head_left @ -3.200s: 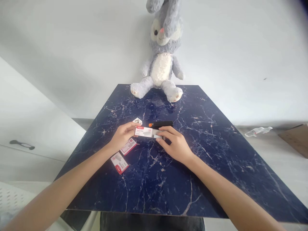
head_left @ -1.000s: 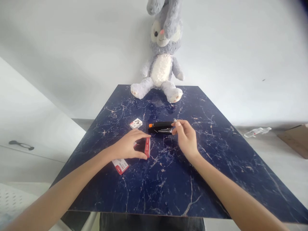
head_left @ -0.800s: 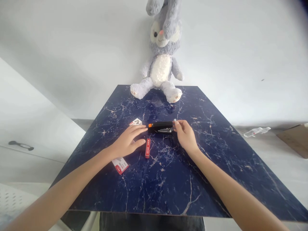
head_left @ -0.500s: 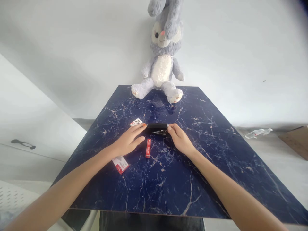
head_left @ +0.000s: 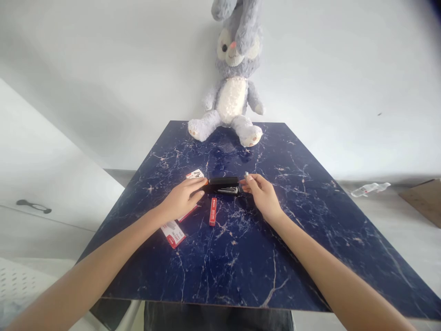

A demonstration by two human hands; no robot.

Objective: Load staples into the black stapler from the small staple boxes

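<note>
A black stapler (head_left: 224,185) lies on the dark blue marbled table (head_left: 310,220). My left hand (head_left: 182,200) grips its left end, fingers over the top and thumb below, hiding the orange tip. My right hand (head_left: 262,192) sits just off the stapler's right end, with thumb and forefinger pinched on a small silvery strip of staples (head_left: 246,174). A red staple box (head_left: 212,211) stands on its edge just in front of the stapler, between my hands.
A red-and-white staple box (head_left: 175,234) lies by my left wrist, and another (head_left: 189,214) pokes out from under that hand. A small white box (head_left: 195,174) lies left of the stapler. A grey plush rabbit (head_left: 232,87) sits at the far edge against the wall.
My left hand set the red box down on its edge and moved to the stapler's left end. My right hand has drawn slightly up and right from the stapler's right end, staples still pinched.
</note>
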